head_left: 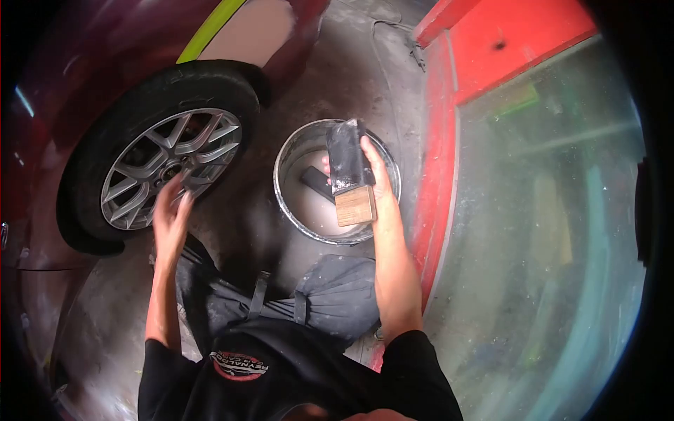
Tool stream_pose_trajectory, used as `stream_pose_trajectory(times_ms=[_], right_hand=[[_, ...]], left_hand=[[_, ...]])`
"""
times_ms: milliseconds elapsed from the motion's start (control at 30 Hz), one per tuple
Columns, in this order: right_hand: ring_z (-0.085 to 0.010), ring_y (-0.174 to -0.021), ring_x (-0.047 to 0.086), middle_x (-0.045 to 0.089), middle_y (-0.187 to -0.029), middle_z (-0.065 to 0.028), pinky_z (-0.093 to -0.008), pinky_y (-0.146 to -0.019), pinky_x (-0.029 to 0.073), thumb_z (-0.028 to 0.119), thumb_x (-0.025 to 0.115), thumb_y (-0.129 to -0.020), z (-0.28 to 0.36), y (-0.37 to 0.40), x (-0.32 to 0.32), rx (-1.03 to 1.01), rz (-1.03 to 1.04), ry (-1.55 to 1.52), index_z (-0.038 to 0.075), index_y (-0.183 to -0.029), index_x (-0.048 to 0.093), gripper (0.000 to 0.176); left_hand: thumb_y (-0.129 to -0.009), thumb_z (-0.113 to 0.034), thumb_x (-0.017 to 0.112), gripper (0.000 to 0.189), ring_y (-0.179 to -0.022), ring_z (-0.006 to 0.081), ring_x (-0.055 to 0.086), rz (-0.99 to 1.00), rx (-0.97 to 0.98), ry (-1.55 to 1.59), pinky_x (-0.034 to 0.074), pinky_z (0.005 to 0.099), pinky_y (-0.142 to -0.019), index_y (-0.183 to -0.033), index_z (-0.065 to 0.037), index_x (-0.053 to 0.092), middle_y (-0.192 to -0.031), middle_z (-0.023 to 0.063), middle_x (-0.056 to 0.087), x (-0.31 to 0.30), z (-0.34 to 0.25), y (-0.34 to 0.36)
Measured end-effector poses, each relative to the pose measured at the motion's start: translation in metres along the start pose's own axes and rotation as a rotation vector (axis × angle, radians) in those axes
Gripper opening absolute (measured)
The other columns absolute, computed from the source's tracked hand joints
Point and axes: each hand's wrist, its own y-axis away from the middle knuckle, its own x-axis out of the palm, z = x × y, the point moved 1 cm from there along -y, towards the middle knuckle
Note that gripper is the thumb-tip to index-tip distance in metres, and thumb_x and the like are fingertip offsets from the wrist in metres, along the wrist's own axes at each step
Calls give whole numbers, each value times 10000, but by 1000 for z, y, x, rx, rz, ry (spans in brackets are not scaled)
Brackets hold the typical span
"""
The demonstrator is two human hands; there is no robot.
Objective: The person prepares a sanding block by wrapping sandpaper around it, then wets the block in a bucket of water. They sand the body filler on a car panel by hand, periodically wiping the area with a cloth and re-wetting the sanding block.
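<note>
My right hand (380,168) is closed around a wooden sanding block (355,206) wrapped in wet black sandpaper (345,151). The bare wooden end points toward me. Below it stands a round bucket (288,203) of cloudy whitish water, its rim smeared pale. A second dark block-shaped piece (317,182) sits in the water, partly hidden by the one I hold. My left hand (170,216) hangs in front of the car wheel (133,168), fingers apart and slightly blurred, with nothing in it.
The dark red car's fender (91,63) shows a beige patch (251,31) edged by a yellow-green strip (210,29). To the right are a red frame (437,175) and a dusty glass pane (519,231). A thin cable (382,63) lies on the grey floor.
</note>
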Motion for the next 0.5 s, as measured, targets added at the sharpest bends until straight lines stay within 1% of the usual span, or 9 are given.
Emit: stream_pose_trajectory(times_ms=[67, 133, 200, 267, 300, 367, 433, 467, 500], right_hand=[[-249, -777, 751, 744, -1071, -180, -368, -653, 630, 520, 629, -1003, -7, -11, 6, 200, -217, 169, 18, -1246, 648, 558], [-252, -863, 741, 745, -1068, -156, -416, -719, 619, 498, 708, -962, -43, -61, -34, 132, -292, 450, 16, -1235, 658, 556], [-292, -1113, 687, 726, -1214, -177, -428, -961, 529, 479, 743, -929, -87, -119, -87, 123, -462, 696, -37, -1367, 618, 688], [-350, -1203, 660, 694, -1302, -213, -451, -1009, 512, 457, 719, -927, -88, -133, -75, 108, -361, 1092, 19, -1453, 568, 701], [-361, -1250, 636, 677, -1324, -234, -458, -1034, 503, 432, 690, -935, -97, -144, -74, 148, -316, 1336, 57, -1465, 564, 662], [-405, -1330, 582, 632, -1388, -255, -496, -1090, 480, 396, 615, -956, -120, -158, -77, 202, -329, 1695, 148, -1472, 573, 574], [-409, -1321, 594, 628, -1415, -199, -563, -1105, 460, 287, 569, -981, -135, -153, -60, 323, -454, 1954, 154, -1403, 643, 449], [-372, -1315, 608, 650, -1391, -171, -556, -1081, 478, 233, 558, -981, -142, -157, -67, 356, -388, 2025, 128, -1323, 703, 387], [-316, -1317, 617, 636, -1429, -135, -502, -1064, 501, 248, 579, -975, -151, -161, -75, 393, -321, 2061, 108, -1283, 729, 371]], left_hand=[[-1017, -250, 677, 572, -1422, 310, 465, -249, -4, -380, 387, 415, -1160, -1485, 19, 491, -1523, 196, 485, -47, 28, 52], [-1020, -279, 665, 587, -1410, 346, 460, -327, -19, -703, 366, 439, -1164, -1485, 27, 477, -1498, 223, 477, -88, 68, 121], [-1051, -378, 593, 631, -1433, 376, 435, -369, -354, -650, 328, 455, -1195, -1516, 21, 443, -1527, 242, 456, -112, 137, 226], [-1048, -387, 595, 656, -1443, 374, 423, -339, -700, -564, 325, 452, -1199, -1528, 21, 413, -1541, 246, 435, -108, 175, 316], [-1047, -392, 596, 669, -1448, 373, 417, -303, -802, -557, 323, 451, -1201, -1534, 21, 399, -1548, 248, 425, -97, 181, 350], [-1044, -401, 598, 695, -1458, 370, 405, -256, -917, -523, 319, 448, -1206, -1547, 21, 370, -1561, 252, 404, -71, 184, 380], [-1041, -410, 601, 722, -1467, 368, 393, -226, -967, -479, 315, 446, -1210, -1559, 20, 340, -1575, 256, 383, -51, 185, 381], [-1040, -415, 602, 735, -1472, 367, 387, -221, -979, -464, 313, 445, -1212, -1565, 20, 326, -1582, 258, 373, -45, 185, 377], [-1039, -420, 603, 749, -1477, 366, 381, -219, -982, -448, 311, 443, -1215, -1571, 20, 311, -1588, 260, 363, -41, 184, 371]])
